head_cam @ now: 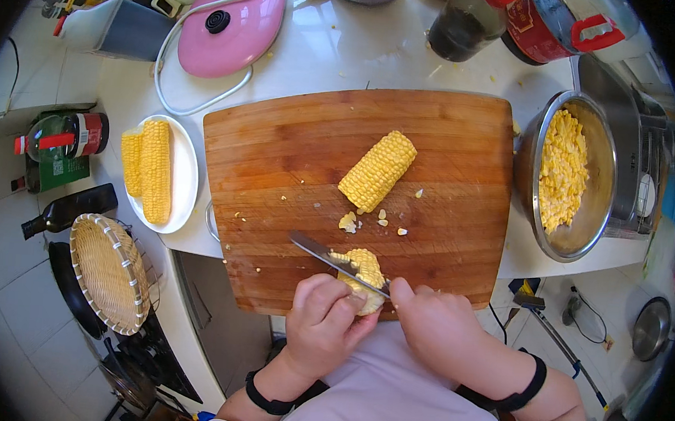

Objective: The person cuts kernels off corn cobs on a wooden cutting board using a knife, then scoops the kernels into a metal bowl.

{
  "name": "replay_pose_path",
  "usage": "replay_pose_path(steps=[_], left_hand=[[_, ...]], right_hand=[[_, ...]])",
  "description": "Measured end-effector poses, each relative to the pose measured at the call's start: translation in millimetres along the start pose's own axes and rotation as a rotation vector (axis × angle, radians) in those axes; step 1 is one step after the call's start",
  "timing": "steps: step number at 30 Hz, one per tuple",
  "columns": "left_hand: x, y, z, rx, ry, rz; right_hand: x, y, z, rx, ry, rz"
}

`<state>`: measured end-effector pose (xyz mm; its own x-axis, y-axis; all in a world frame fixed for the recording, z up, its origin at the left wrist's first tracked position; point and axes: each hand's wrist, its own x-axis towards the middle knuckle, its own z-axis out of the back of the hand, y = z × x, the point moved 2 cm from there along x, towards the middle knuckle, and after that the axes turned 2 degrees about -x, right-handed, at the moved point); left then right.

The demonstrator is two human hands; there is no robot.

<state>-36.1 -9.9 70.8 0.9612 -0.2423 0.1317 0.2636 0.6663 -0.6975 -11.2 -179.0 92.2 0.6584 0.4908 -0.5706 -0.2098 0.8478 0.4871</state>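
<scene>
My left hand grips a piece of corn cob at the near edge of the wooden cutting board. My right hand is closed round the handle of a knife, its blade lying across the cob among partly cut kernels. Farther up the board rests another corn piece, with loose kernels just below it. On the left, a white plate holds yellow corn cobs. To the right stands a steel bowl with cut corn kernels inside.
A pink electric appliance with a white cord lies at the back left. Dark bottles stand at the back right, beside a sink. Left of the counter are a wicker basket and a dark bottle.
</scene>
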Motion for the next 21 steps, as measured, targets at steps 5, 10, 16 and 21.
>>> replay_pose_path(steps=[5,10,16,21], left_hand=[[3.4,-3.2,1.6,0.006,0.044,-0.023],[-0.8,-2.6,1.8,0.011,0.047,-0.024],[2.8,-1.3,6.4,-0.022,0.098,-0.012],[-2.2,-9.4,8.7,0.065,0.123,-0.026]], right_hand=[[26.5,-17.9,-32.5,0.021,-0.105,0.043],[36.3,-29.9,-53.2,0.006,-0.187,0.073],[43.6,-43.6,-56.4,0.325,-0.067,-0.005],[19.7,-27.9,-24.3,0.279,-0.076,-0.013]])
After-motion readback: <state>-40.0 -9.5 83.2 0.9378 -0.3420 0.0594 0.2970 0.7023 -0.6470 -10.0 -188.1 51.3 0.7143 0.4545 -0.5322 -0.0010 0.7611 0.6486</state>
